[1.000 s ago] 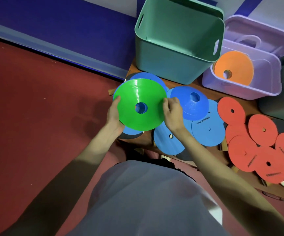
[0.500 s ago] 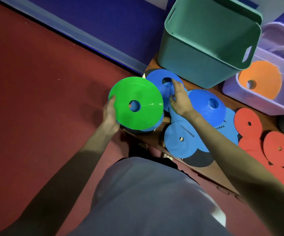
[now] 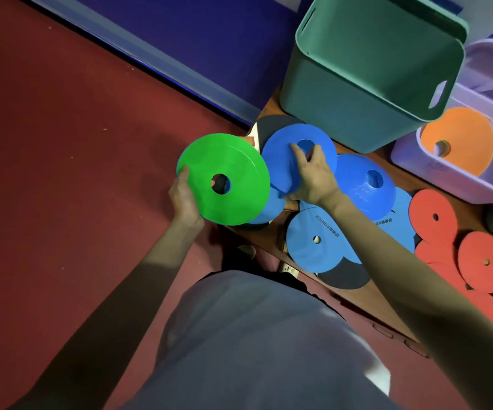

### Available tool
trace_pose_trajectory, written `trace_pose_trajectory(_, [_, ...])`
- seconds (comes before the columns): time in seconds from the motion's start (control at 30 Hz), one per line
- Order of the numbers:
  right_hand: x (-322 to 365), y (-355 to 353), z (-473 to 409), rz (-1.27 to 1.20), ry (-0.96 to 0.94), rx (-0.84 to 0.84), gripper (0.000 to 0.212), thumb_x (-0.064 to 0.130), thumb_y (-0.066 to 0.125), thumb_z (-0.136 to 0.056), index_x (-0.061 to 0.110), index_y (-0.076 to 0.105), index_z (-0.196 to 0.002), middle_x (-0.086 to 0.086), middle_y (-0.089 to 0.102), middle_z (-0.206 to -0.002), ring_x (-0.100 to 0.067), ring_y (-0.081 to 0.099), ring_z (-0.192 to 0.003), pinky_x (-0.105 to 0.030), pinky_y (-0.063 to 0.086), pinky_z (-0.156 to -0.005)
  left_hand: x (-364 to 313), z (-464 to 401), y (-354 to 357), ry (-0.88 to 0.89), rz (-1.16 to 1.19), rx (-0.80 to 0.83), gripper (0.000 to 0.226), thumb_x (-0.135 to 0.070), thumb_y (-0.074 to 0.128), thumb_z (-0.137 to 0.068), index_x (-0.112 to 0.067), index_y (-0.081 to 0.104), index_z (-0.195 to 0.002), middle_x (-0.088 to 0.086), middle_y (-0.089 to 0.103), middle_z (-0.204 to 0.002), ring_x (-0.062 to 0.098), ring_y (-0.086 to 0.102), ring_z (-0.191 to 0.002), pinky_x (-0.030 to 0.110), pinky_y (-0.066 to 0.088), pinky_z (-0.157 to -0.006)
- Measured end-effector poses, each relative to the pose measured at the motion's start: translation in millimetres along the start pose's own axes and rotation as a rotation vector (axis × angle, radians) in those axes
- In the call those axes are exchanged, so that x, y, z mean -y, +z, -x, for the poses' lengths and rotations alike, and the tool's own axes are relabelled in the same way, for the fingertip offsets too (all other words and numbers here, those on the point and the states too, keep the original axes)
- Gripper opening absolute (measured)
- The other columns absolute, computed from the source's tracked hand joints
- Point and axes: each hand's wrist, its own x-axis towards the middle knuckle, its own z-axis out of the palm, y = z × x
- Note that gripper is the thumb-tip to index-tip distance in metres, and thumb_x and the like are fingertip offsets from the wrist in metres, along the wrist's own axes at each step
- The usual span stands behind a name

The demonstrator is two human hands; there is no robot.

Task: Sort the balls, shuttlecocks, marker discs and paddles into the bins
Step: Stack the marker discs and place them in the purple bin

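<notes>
Glossy green disc (image 3: 227,179), holed centre

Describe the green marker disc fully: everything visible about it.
The green marker disc is a bright green, glossy, plastic-looking shallow cone with a round hole at its centre and a faint raised ring near the rim. It is tilted toward the camera, off the bench. The left hand grips its left edge, fingers behind it. A blue disc shows beneath its lower right; its right rim overlaps the blue disc under the right hand.
</notes>
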Motion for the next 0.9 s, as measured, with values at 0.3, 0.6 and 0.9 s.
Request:
trace_pose_trajectory(0.3, [16, -21, 69, -0.493, 0.219, -0.564, 0.078, 0.046, 0.073, -0.073, 0.016, 0.043, -0.139, -0.009, 0.038, -0.125, -0.019, 0.045, -0.109, -0.019, 0.042, -0.085, 6, 1, 13, -0.017, -0.072, 0.115, 0.029, -0.027, 0.052, -0.096, -0.006, 0.066, -0.109, 0.013, 0.069, -0.107, 0.026, 0.068, -0.092, 0.036, 0.055, -0.083])
trace_pose_trajectory(0.6, [27, -40, 98, -1.35, 0.41, -0.573, 0.051, 0.052, 0.036, -0.093, 0.004, 0.056, -0.093, -0.014, 0.059, -0.083, -0.009, 0.044, -0.074, -0.027, 0.037, -0.069, 15, 7, 59, -0.124, -0.22, 0.199, 0.024, -0.027, 0.058, -0.091, -0.008, 0.068, -0.102, 0.013, 0.07, -0.101, 0.028, 0.068, -0.085, 0.039, 0.056, -0.08])
trace_pose_trajectory(0.9, [14, -14, 98, -0.95, 0.571, -0.479, 0.041, 0.025, 0.034, -0.104, 0.018, 0.03, -0.064, 0.001, 0.034, -0.072, -0.007, 0.034, -0.064, -0.019, 0.027, -0.059, 21, 36, 92, -0.255, -0.336, 0.531, 0.032, -0.051, 0.059, -0.088, -0.023, 0.064, -0.104, 0.003, 0.067, -0.114, 0.025, 0.065, -0.102, 0.038, 0.052, -0.086])
